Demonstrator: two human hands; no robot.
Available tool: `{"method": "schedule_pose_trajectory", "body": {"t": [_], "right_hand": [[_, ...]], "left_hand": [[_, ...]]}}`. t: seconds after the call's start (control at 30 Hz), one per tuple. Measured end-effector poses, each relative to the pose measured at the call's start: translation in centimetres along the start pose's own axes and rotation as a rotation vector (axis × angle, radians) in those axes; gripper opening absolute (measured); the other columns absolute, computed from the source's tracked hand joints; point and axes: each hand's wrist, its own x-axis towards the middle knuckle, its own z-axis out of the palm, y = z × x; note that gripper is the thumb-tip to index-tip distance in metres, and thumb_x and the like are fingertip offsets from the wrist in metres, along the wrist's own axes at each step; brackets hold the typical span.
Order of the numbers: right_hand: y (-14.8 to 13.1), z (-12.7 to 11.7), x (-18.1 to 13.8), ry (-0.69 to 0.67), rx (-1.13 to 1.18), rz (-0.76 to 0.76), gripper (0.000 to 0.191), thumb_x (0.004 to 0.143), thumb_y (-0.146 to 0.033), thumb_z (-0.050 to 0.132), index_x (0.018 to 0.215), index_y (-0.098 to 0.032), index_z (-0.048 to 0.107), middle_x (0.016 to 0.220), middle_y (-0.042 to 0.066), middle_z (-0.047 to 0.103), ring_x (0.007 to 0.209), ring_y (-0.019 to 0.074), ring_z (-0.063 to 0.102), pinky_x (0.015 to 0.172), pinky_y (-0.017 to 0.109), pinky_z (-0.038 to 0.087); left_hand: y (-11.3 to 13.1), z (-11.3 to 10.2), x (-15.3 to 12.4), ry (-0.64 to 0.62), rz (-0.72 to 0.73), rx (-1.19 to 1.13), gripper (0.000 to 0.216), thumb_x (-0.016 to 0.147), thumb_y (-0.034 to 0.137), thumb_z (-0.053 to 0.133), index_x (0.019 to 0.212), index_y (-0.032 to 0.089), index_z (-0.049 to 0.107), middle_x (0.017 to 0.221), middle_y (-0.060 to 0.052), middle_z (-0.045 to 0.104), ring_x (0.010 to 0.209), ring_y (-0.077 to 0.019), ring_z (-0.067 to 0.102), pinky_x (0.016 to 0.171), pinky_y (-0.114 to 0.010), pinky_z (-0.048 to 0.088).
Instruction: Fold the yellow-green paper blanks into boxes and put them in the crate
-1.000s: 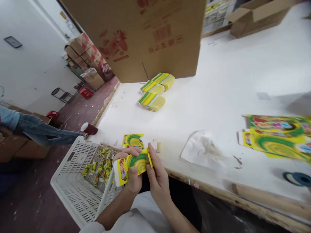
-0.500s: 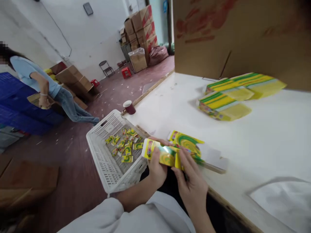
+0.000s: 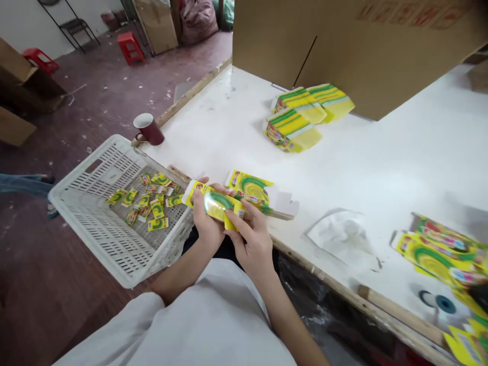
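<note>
Between both hands is a small yellow and green printed carton (image 3: 214, 202), held over the table's front edge. My left hand (image 3: 207, 223) is closed around its left part, thumb on the printed face. At the right end, the fingers of my right hand (image 3: 251, 236) pinch a yellow flap (image 3: 231, 221). Just behind lie flat carton blanks (image 3: 249, 187) in the same print, with white flaps reaching right. To the left, a white plastic crate (image 3: 118, 254) holds several small yellow-green cartons (image 3: 157, 208).
A maroon mug (image 3: 151, 131) stands at the table's left corner. Bundled yellow-green cartons (image 3: 292, 129) lie before a large cardboard box (image 3: 305, 46). More blanks (image 3: 430, 254), a wooden stick (image 3: 404, 315) and a white plastic sheet (image 3: 339, 236) are right. A person's leg (image 3: 26, 184) shows left.
The view has swung right and down, bringing the right side of the table in. Both hands still hold the carton, and the right fingers now pinch its end flap.
</note>
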Motion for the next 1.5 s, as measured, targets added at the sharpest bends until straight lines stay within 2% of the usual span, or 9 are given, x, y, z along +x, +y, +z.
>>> {"method": "schedule_pose_trajectory", "body": {"t": [0.17,0.3,0.43,0.63,0.77,0.93,1.17,1.33,1.5], "right_hand": [[0.2,0.1,0.8,0.034,0.020,0.045,0.042,0.094,-0.023,0.062,0.135,-0.034,0.064,0.148,0.009,0.053,0.130,0.0256,0.059,0.107,0.044,0.054],[0.3,0.0,1.0,0.073,0.120,0.099,0.055,0.097,-0.020,0.055,0.150,-0.035,0.048,0.155,0.004,0.046,0.143,0.0243,0.046,0.115,0.043,0.047],[0.0,0.6,1.2,0.149,0.392,0.215,0.055,0.102,-0.024,0.048,0.154,-0.039,0.038,0.161,-0.002,0.036,0.150,0.0213,0.034,0.124,0.046,0.034],[-0.6,1.5,2.9,0.333,0.870,0.490,0.060,0.102,-0.050,0.044,0.159,-0.037,0.027,0.154,0.006,0.047,0.128,0.0212,0.062,0.107,0.045,0.054],[-0.6,1.5,3.3,0.279,0.661,0.362,0.065,0.104,-0.052,0.035,0.162,-0.032,0.016,0.158,0.008,0.041,0.142,0.0225,0.047,0.116,0.046,0.045],[-0.1,0.6,3.1,0.120,0.114,-0.008,0.066,0.103,-0.024,0.043,0.162,-0.035,0.015,0.168,0.001,0.014,0.155,0.0245,0.018,0.123,0.046,0.035],[1.8,-0.4,3.1,0.074,-0.066,-0.126,0.053,0.097,-0.013,0.055,0.145,-0.035,0.052,0.168,0.000,0.014,0.147,0.0250,0.039,0.105,0.033,0.056],[2.3,-1.3,3.6,-0.015,-0.066,-0.205,0.053,0.094,-0.010,0.060,0.142,-0.032,0.056,0.168,0.001,0.009,0.150,0.0265,0.033,0.108,0.037,0.054],[2.1,-1.9,3.7,-0.071,-0.087,-0.209,0.054,0.094,-0.007,0.057,0.142,-0.031,0.056,0.169,0.002,0.007,0.151,0.0263,0.033,0.110,0.038,0.053]], "left_hand": [[-0.3,-1.3,0.3,0.058,0.108,0.195,0.053,0.080,0.062,0.072,0.118,0.027,0.061,0.096,-0.003,0.071,0.086,-0.0192,0.071,0.087,-0.037,0.057],[-0.4,-2.2,0.9,0.102,0.231,0.303,0.060,0.070,0.048,0.087,0.121,0.026,0.065,0.110,-0.006,0.074,0.101,-0.0215,0.072,0.089,-0.032,0.057],[0.0,-2.3,1.3,0.100,0.169,0.300,0.057,0.068,0.042,0.089,0.119,0.025,0.068,0.111,-0.006,0.075,0.103,-0.0238,0.073,0.090,-0.033,0.059],[0.7,-2.6,0.8,0.068,-0.002,0.372,0.044,0.071,0.035,0.087,0.111,0.025,0.071,0.109,-0.003,0.076,0.104,-0.0278,0.073,0.090,-0.039,0.061],[0.4,-2.5,0.3,0.069,-0.001,0.389,0.047,0.068,0.033,0.089,0.112,0.026,0.071,0.107,-0.002,0.077,0.108,-0.0257,0.071,0.090,-0.034,0.060],[-0.2,-1.7,-0.3,0.118,0.045,0.417,0.053,0.068,0.036,0.088,0.116,0.023,0.071,0.109,-0.004,0.076,0.106,-0.0243,0.071,0.092,-0.032,0.058],[0.0,-1.6,0.0,0.094,0.008,0.520,0.046,0.069,0.037,0.087,0.109,0.020,0.073,0.111,-0.005,0.076,0.108,-0.0243,0.071,0.097,-0.033,0.056],[0.3,-1.8,0.6,0.118,0.026,0.531,0.047,0.068,0.035,0.089,0.109,0.021,0.072,0.118,-0.005,0.074,0.119,-0.0283,0.066,0.101,-0.037,0.056],[0.6,-1.4,0.7,0.124,0.002,0.522,0.040,0.066,0.035,0.090,0.100,0.019,0.073,0.111,-0.005,0.075,0.113,-0.0281,0.069,0.098,-0.037,0.057]]}}
